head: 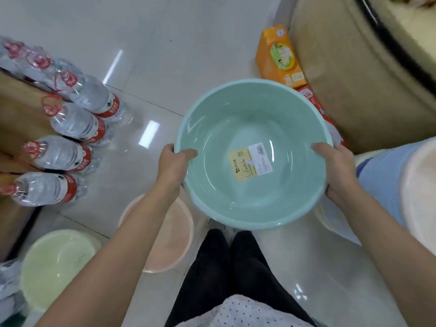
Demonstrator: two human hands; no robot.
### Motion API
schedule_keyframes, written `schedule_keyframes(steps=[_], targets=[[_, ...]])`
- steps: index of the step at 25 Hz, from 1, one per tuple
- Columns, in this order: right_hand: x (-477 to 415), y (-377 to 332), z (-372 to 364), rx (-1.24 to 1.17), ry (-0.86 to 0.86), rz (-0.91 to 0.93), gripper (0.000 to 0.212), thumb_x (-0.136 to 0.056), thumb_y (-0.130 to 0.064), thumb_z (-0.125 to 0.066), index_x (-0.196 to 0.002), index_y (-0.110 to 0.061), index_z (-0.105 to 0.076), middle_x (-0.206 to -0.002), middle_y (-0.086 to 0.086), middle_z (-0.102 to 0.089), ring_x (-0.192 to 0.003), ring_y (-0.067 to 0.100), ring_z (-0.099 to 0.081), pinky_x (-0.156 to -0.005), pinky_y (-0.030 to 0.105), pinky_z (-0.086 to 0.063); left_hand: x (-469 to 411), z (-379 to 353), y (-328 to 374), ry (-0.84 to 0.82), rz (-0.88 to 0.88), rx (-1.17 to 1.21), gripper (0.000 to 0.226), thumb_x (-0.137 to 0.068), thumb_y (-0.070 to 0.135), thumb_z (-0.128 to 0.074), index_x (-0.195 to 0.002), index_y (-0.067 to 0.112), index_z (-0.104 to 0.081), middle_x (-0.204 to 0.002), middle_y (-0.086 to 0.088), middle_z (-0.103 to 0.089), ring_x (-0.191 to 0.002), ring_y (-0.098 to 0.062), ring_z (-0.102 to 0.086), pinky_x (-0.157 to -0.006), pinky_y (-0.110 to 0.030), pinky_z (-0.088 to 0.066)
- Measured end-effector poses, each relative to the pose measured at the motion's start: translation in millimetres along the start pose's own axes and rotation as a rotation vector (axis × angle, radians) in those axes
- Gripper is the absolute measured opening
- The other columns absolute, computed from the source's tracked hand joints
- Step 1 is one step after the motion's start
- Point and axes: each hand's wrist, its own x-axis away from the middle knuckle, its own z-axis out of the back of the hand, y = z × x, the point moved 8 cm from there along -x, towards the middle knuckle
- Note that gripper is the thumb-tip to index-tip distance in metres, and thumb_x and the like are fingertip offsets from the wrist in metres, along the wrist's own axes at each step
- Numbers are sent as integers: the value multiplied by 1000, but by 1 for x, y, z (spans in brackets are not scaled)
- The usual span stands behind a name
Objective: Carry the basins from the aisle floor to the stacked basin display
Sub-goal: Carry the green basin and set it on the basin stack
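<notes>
I hold a teal plastic basin [238,128] level in front of me, above the aisle floor. A yellow and white label is stuck inside its bottom. My left hand [173,165] grips its left rim, thumb inside. My right hand [335,169] grips its right rim the same way. A pink basin [172,241] rests on the floor under my left forearm. A pale green basin [54,265] lies at the lower left. At the right edge, a blue basin [382,182] and a cream one [422,197] sit stacked together.
Shrink-wrapped packs of water bottles [75,121] line the left side on a low wooden stand. An orange carton [280,56] and a large brown cardboard box [349,74] stand at the upper right. Glossy white tile floor [146,43] stretches ahead. My dark trouser legs show below.
</notes>
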Motion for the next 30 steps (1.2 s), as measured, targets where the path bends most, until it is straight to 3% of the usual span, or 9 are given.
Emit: schedule_keyframes(steps=[2, 4, 9, 13, 22, 25, 30], targets=[[23, -34, 12, -29, 23, 46, 22, -76, -14, -59, -97, -11, -65, -85, 6, -69, -66, 18, -66, -61, 30, -52, 22, 3, 32, -15, -62, -1, 44, -68, 13, -65, -110, 4, -56, -96, -12, -67, -70, -24, -64, -57, -28, -50], [46, -56, 24, -59, 43, 81, 11, -78, -12, -58, -87, -16, -64, -79, 3, -68, -59, 13, -65, -56, 26, -51, 40, 6, 55, -35, -114, 2, 49, -63, 15, -64, -110, 4, -56, -99, -14, -67, -75, -27, -64, -61, -31, -52], [103, -67, 60, -167, 143, 70, 19, -78, -12, -58, -95, -13, -66, -89, 8, -72, -74, 23, -68, -66, 37, -56, 79, -5, 94, -165, -189, -63, 56, -59, 18, -59, -112, 0, -55, -103, -19, -65, -82, -31, -63, -67, -37, -50], [151, -47, 103, -295, 329, 66, 9, -76, -12, -59, -83, -14, -65, -64, -5, -71, -58, 15, -66, -55, 26, -53, 109, -40, 119, -341, -240, -179, 54, -59, 18, -57, -110, 1, -55, -105, -19, -65, -83, -32, -62, -71, -41, -50], [272, 34, 234, -605, 813, 22, 8, -74, -10, -61, -82, -9, -65, -74, 6, -69, -64, 23, -64, -61, 32, -50, 217, -196, 116, -772, -366, -434, 40, -66, 9, -58, -106, 6, -59, -104, -16, -68, -91, -36, -65, -77, -45, -53], [310, 61, 281, -665, 936, 14, 10, -75, -10, -60, -84, -5, -61, -77, 12, -64, -62, 26, -60, -59, 33, -47, 266, -254, 94, -890, -377, -503, 28, -74, 5, -56, -102, 10, -59, -97, -11, -67, -84, -31, -64, -70, -37, -52], [348, 97, 364, -740, 1076, -23, 11, -77, -10, -58, -86, -5, -60, -76, 14, -60, -61, 25, -57, -50, 27, -46, 342, -346, 54, -1015, -414, -615, 33, -76, 6, -56, -109, 5, -56, -91, -9, -67, -72, -24, -64, -53, -29, -52]])
